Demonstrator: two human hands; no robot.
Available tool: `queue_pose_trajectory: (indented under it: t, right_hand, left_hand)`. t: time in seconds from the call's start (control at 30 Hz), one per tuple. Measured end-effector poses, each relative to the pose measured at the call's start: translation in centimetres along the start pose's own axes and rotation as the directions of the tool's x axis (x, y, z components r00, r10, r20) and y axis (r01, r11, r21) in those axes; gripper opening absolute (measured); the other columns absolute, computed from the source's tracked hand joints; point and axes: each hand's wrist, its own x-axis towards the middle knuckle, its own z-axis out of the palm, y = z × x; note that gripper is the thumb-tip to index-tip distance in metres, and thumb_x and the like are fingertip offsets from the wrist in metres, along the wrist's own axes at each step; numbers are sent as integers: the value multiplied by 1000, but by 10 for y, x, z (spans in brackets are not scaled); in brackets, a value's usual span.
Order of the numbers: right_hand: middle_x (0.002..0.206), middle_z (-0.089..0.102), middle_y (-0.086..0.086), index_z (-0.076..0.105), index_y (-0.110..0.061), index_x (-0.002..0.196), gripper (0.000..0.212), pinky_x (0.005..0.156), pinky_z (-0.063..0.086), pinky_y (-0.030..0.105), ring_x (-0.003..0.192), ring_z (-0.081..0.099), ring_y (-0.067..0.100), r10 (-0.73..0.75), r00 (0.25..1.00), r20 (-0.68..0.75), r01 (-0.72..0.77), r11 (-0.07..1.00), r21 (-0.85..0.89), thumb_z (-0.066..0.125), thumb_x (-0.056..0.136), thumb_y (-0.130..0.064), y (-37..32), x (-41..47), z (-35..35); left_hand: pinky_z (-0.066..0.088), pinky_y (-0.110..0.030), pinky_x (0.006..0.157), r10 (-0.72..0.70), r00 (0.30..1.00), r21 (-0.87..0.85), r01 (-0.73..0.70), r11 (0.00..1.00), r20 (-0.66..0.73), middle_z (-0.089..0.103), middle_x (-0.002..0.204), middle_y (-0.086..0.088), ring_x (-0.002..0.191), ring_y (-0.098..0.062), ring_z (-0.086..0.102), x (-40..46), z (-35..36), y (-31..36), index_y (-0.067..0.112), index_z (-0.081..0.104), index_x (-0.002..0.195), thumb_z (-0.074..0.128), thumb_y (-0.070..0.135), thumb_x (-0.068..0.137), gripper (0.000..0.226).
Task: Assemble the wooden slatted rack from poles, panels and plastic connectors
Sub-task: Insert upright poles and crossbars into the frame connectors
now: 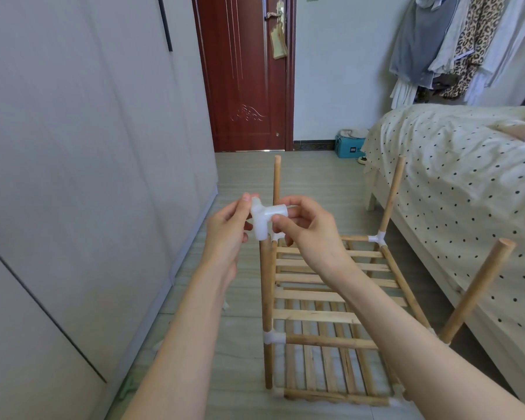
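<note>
A part-built wooden slatted rack stands on the floor with two slatted shelves and several upright poles. On top of the near left pole sits a white plastic connector. My left hand pinches the connector's left side. My right hand grips its right-hand socket with thumb and fingers. The far left pole, the far right pole and the near right pole end bare at the top.
A wardrobe wall runs along the left. A bed with a dotted cover stands close on the right of the rack. A dark red door and a blue box lie beyond. Clothes hang at the upper right.
</note>
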Motion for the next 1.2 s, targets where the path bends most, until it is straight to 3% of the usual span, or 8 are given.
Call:
queue_pose_trajectory:
  t: [0.13, 0.27, 0.37, 0.5, 0.77, 0.97, 1.07, 1.2]
  right_hand:
    - [82, 59, 5, 58, -19, 95, 18, 57, 44, 13, 70, 56, 12, 4, 1000, -25, -5, 1000, -26, 63, 86, -5, 0, 0, -4]
    - [76, 59, 1, 58, -21, 88, 17, 58, 44, 17, 65, 56, 9, -10, 1000, -22, 9, 999, -51, 66, 84, -7, 2, -2, -6]
    - [77, 59, 5, 58, -24, 84, 16, 61, 44, 23, 68, 55, 14, -26, 1000, 2, 26, 995, -99, 67, 83, -11, 4, -6, -4]
    - [76, 60, 3, 58, -28, 84, 16, 57, 43, 15, 63, 56, 7, -36, 999, -16, 34, 995, -90, 63, 87, -14, 4, -7, -5]
    - [71, 55, 0, 57, -31, 84, 15, 62, 42, 23, 64, 50, 10, -47, 998, 33, 52, 987, -151, 60, 90, -17, 13, -14, -5]
    - [70, 55, 3, 58, -27, 85, 16, 58, 39, 20, 60, 48, 9, -43, 999, 10, 44, 995, -91, 59, 90, -12, 19, -17, 2]
    - [68, 57, 2, 59, -23, 87, 13, 56, 39, 15, 56, 49, 2, -58, 998, -19, 56, 995, -81, 59, 89, -10, 22, -18, 4]
    - [63, 50, -3, 60, -19, 87, 11, 55, 38, 13, 56, 46, 3, -77, 996, -36, 74, 995, -59, 61, 88, -8, 24, -17, 2]
  left_hand:
    - [38, -23, 66, 48, 998, 79, -52, 996, 48, 69, 94, 8, 81, -11, 56, -3, -2, 1, 29, 68, 100, 48, 37, 96, 22]
    - [42, -4, 61, 111, 983, 177, -137, 975, 146, 68, 94, 13, 74, 11, 57, -8, -2, 0, 30, 66, 103, 49, 41, 94, 22]
    - [40, 0, 62, 106, 981, 197, -138, 971, 163, 67, 105, 9, 81, 8, 57, -8, -4, -3, 24, 65, 113, 50, 36, 94, 27]
    - [40, -8, 70, 75, 984, 199, -107, 974, 161, 66, 112, 6, 88, 2, 55, -7, -6, -5, 23, 61, 122, 48, 37, 95, 33]
    - [35, -27, 71, -65, 986, 142, 43, 989, 153, 67, 110, 8, 93, -3, 56, -7, -3, -24, 33, 61, 111, 40, 43, 96, 29]
    - [38, -20, 77, -118, 979, 68, 108, 992, 168, 65, 110, 10, 99, 5, 56, -8, 6, -41, 30, 57, 118, 23, 50, 97, 44]
    - [41, -25, 86, -128, 975, -12, 132, 991, 181, 65, 117, -6, 112, -11, 57, -7, 11, -46, 23, 58, 117, 20, 47, 98, 49]
    - [35, -34, 107, -114, 977, -51, 125, 991, 182, 56, 130, -11, 122, -15, 50, -8, 16, -48, 16, 41, 136, 27, 55, 86, 65]
